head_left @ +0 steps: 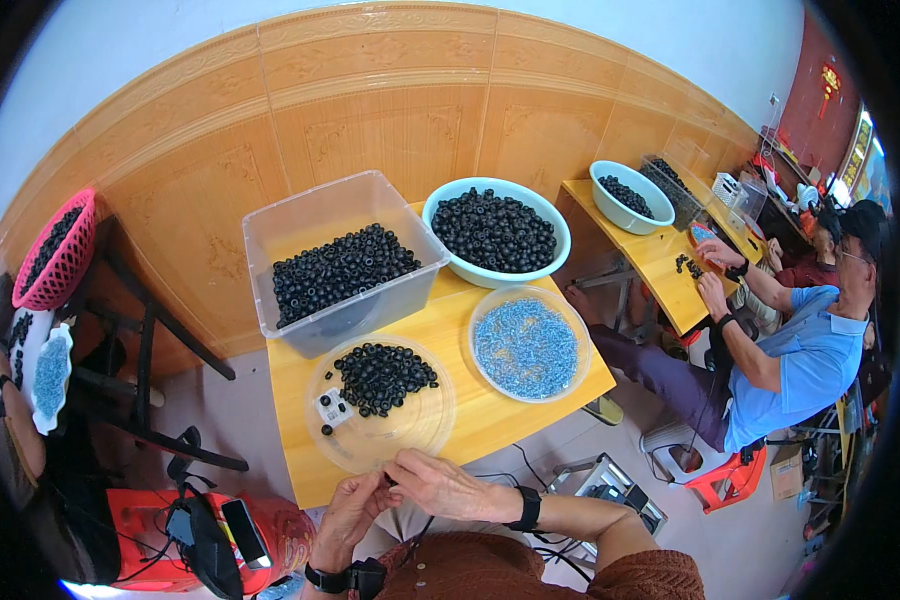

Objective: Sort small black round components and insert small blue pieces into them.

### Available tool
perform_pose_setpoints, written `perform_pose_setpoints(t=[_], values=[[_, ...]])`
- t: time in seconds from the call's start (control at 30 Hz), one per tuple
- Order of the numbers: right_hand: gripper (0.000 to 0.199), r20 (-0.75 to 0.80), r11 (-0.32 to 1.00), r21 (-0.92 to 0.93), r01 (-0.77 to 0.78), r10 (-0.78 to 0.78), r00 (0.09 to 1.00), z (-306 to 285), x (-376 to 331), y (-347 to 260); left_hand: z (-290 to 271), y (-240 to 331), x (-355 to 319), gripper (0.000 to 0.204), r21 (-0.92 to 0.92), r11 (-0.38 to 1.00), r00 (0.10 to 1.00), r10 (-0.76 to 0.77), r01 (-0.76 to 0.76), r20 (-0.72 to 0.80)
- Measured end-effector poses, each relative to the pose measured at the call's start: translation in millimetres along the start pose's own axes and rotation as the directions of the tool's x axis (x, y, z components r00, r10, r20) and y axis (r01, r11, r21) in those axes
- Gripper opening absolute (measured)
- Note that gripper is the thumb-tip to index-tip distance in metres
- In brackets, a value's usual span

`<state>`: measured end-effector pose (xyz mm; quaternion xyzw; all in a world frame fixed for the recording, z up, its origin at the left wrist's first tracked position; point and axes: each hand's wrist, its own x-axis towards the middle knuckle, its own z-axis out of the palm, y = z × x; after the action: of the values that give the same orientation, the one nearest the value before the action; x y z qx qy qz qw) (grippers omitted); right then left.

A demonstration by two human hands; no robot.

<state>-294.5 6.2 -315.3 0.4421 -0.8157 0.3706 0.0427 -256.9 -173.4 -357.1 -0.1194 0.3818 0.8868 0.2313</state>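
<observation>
My left hand (353,512) and my right hand (442,488) meet at the near edge of the yellow table, fingertips pinched together. A small black piece (390,481) shows between them; the fingers hide most of it. Just beyond lies a round clear lid (425,430) bearing a heap of small black ring-shaped parts (378,378). A small white block (333,408) sits at the left of this heap, with a few black parts around it. To the right, a round clear dish (582,345) holds many tiny pale-blue pieces (530,345).
Behind the lid stand a clear plastic bin (345,320) and a turquoise basin (562,250), both holding black parts. A pink basket (78,240) is at far left. A red stool (135,505) carries a phone (244,530). A co-worker (800,360) sits at another table (670,290) on the right.
</observation>
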Motion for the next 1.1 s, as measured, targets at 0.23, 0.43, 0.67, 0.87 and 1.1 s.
perform_pose_setpoints(t=[0.23,0.43,0.67,0.87,1.1], values=[[0.023,-0.110,0.983,-0.110,-0.147,0.135,0.985,-37,-1,19,0,11,-2,0.038,0.150,0.988,1.000,0.021,-0.020,-0.010],[0.023,-0.341,0.933,-0.189,-0.307,0.231,0.911,-79,0,55,-15,13,-16,0.035,0.107,0.982,0.986,0.162,-0.156,-0.049],[0.022,-0.502,0.877,-0.274,-0.394,0.218,0.837,-118,1,81,-32,12,-31,0.033,0.059,0.966,0.962,0.255,-0.250,-0.099],[0.024,-0.360,0.963,-0.102,-0.249,0.198,0.912,-115,25,23,-12,20,-36,0.030,0.169,0.959,0.961,0.249,-0.228,-0.118],[0.032,-0.103,0.990,0.098,-0.100,0.110,0.989,-66,34,-6,49,47,2,0.030,0.278,0.935,0.975,0.201,-0.219,0.090]])
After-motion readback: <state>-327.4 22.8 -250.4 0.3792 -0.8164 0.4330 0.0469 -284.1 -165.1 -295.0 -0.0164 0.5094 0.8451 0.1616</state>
